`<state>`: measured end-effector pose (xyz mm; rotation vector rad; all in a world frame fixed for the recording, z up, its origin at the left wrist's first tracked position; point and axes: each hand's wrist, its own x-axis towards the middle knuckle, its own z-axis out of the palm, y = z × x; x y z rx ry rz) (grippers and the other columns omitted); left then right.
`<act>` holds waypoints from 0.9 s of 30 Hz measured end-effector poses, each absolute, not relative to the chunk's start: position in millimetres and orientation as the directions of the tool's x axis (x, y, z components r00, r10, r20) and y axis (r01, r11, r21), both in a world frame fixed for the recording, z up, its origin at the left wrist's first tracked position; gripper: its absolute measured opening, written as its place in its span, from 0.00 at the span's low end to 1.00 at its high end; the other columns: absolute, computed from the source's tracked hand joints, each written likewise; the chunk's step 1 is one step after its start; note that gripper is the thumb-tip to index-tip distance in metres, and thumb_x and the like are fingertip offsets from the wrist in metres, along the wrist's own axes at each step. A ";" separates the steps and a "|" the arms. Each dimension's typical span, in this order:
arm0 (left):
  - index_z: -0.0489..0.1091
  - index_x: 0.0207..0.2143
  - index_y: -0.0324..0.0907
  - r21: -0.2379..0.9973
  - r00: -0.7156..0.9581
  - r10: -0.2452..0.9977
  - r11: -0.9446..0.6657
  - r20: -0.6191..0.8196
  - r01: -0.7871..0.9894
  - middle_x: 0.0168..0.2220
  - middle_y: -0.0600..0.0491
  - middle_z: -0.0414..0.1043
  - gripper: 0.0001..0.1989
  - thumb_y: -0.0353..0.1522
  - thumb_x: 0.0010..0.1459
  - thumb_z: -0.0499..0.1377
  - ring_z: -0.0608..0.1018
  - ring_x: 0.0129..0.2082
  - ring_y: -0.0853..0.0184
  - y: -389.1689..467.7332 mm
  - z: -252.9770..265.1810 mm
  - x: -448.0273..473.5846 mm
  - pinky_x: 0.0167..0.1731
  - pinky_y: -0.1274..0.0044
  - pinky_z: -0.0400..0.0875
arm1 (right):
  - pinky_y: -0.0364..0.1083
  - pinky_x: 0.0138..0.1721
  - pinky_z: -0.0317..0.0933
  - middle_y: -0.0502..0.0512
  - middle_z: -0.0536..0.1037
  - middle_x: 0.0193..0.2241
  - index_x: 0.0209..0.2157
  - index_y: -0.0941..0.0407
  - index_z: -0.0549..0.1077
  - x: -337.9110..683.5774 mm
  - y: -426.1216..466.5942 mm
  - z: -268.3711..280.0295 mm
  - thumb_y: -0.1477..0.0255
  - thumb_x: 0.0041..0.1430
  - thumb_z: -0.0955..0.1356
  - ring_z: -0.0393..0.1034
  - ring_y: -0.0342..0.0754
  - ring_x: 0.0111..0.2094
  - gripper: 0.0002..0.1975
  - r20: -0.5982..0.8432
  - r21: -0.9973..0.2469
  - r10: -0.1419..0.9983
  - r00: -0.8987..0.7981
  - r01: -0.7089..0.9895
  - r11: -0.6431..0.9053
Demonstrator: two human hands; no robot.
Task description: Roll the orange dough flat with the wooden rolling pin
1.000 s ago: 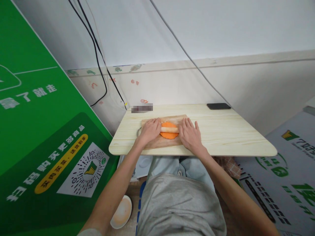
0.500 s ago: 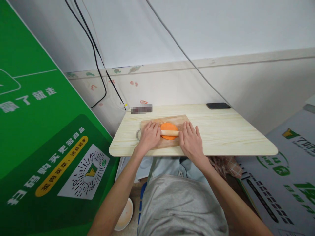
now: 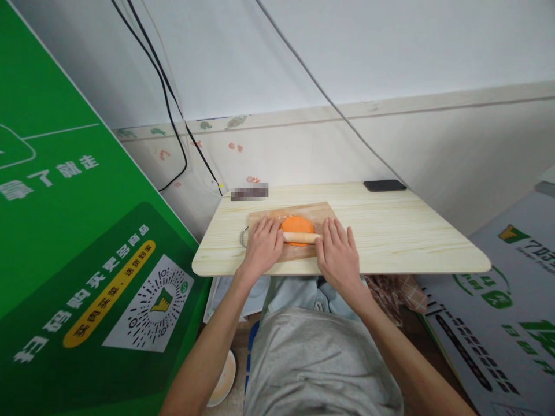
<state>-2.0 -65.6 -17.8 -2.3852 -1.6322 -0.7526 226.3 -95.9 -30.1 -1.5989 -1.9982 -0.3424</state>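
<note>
A pale wooden rolling pin (image 3: 302, 237) lies across a flat round of orange dough (image 3: 297, 223). Beneath them is a wooden cutting board (image 3: 323, 211) with a metal ring handle (image 3: 243, 237) at its left side. The left end of the pin is under my left hand (image 3: 263, 245), and its fingers hide that end. My right hand (image 3: 338, 251) covers the other end, fingers pointing away from me. Most of the dough's far half shows beyond the pin, with a thin strip on the near side. White powder dusts the board near the dough.
The board sits on a light wood-grain table (image 3: 411, 242). A black phone (image 3: 384, 185) lies at the table's back right, and a blurred-out item (image 3: 250, 192) at the back left. Cables (image 3: 167, 86) hang along the wall. A green panel (image 3: 108, 231) stands close on the left.
Both hands and the rolling pin have shifted slightly toward me across the dough. More of the dough's far part shows now. The board stays in place.
</note>
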 end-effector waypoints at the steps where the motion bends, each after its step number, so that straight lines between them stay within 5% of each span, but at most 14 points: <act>1: 0.70 0.66 0.38 0.154 0.276 0.829 -0.392 0.486 0.907 0.68 0.43 0.73 0.25 0.35 0.77 0.45 0.67 0.73 0.53 -67.2 -18.4 -1.8 0.73 0.56 0.63 | 0.63 0.76 0.42 0.71 0.68 0.71 0.74 0.70 0.60 226.8 -96.4 -30.6 0.66 0.78 0.54 0.54 0.61 0.76 0.32 0.564 -0.139 0.814 -0.141 0.955 0.262; 27: 0.63 0.73 0.39 0.182 0.299 0.830 -0.422 0.470 0.888 0.73 0.43 0.66 0.27 0.37 0.78 0.43 0.60 0.77 0.54 -77.9 -31.5 -10.6 0.74 0.53 0.60 | 0.69 0.75 0.43 0.68 0.73 0.68 0.73 0.62 0.65 228.3 -104.7 -29.9 0.65 0.77 0.57 0.58 0.63 0.73 0.30 0.587 -0.178 0.793 -0.161 0.931 0.320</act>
